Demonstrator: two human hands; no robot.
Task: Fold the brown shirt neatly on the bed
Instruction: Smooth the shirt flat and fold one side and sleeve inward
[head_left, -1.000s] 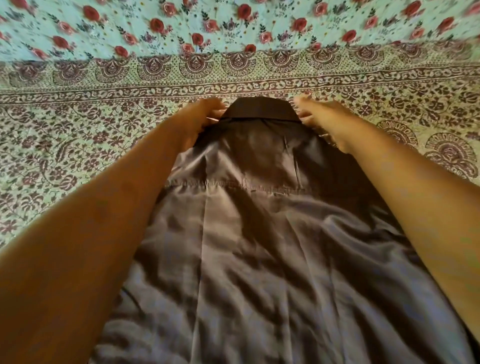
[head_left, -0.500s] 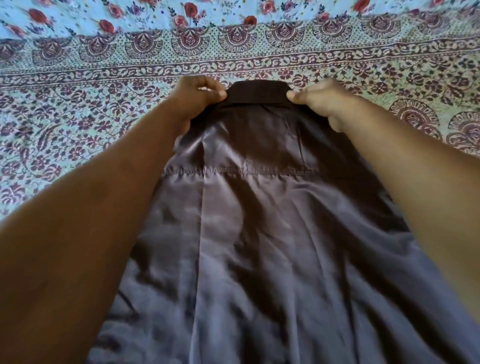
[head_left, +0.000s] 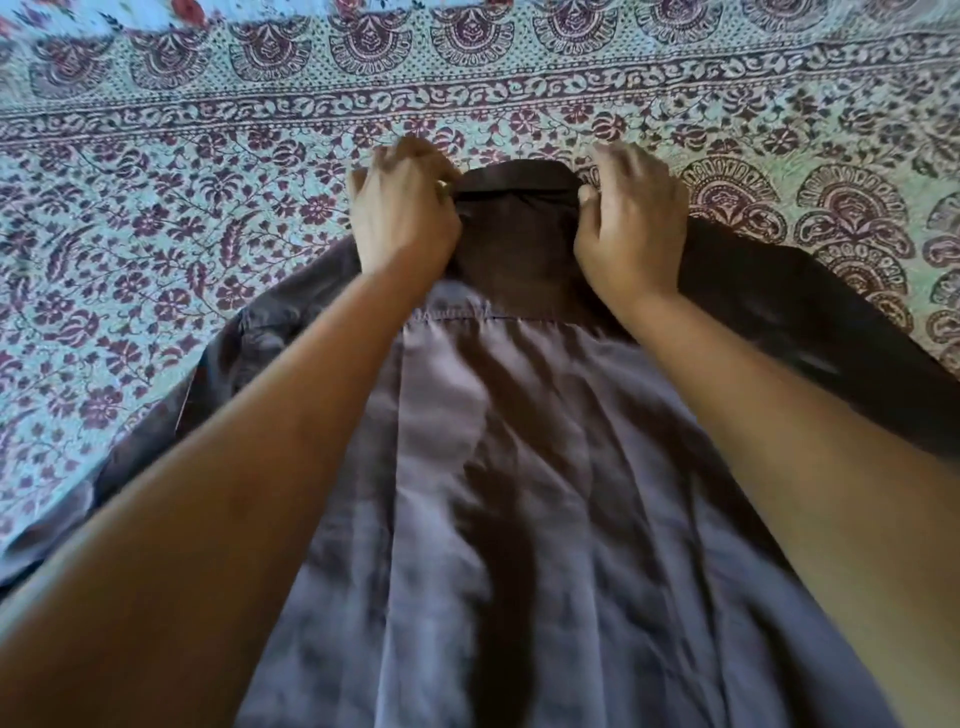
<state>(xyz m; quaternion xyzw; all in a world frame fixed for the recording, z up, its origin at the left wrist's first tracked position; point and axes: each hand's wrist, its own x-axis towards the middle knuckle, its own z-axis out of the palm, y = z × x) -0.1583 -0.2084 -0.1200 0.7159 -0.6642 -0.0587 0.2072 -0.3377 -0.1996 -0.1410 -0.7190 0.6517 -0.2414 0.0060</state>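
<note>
Patterned bed (head_left: 156, 234) carrying the brown shirt (head_left: 519, 467), back up, shoulders and sleeves now spreading flat rather than bunching. Left hand (head_left: 402, 208) and right hand (head_left: 631, 223) pinching collar (head_left: 519, 179) ends with curled fingers; laying-out finishing, folding likely starting

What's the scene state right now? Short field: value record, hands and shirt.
surface: bed covered by a floral printed sheet
garment: brown shirt, spread back side up, wrinkled, no fold made yet
collar: collar at the far end, away from the person
left hand: left hand pinches the collar's left end
right hand: right hand pinches the collar's right end
sleeves: sleeves fan out to either side, partly hidden by the forearms
</note>
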